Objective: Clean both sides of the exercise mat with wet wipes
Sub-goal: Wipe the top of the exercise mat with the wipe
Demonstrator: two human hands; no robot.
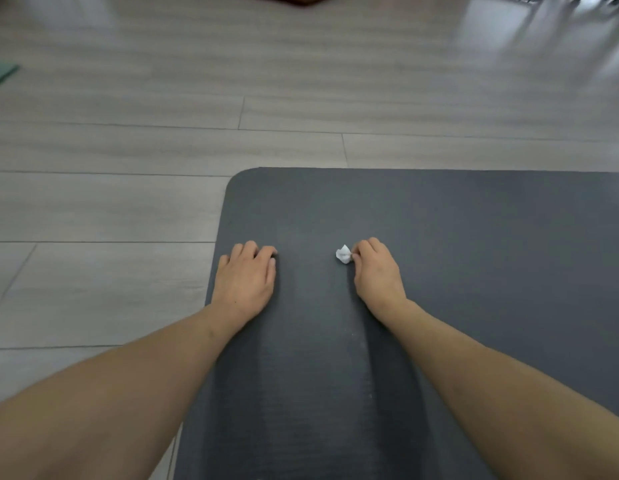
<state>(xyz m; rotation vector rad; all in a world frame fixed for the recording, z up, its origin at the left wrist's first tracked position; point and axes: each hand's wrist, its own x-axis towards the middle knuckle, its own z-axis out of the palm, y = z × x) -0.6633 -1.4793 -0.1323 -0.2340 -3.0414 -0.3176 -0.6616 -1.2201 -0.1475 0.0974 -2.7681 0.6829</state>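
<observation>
Pale grey plank floor (pixel 128 202) with window glare (pixel 491 26) at far right.

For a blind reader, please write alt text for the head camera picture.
Two bare hands rest on a dark grey mat on a pale wood-look floor. The right hand pinches a small crumpled white wipe against the mat; the left hand lies near the mat's left edge with fingers bent, holding nothing.

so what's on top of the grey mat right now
On the mat: the left hand rests near its left edge, and the right hand pinches a small crumpled white wipe. Whatever lies beneath the palms is hidden.
</observation>
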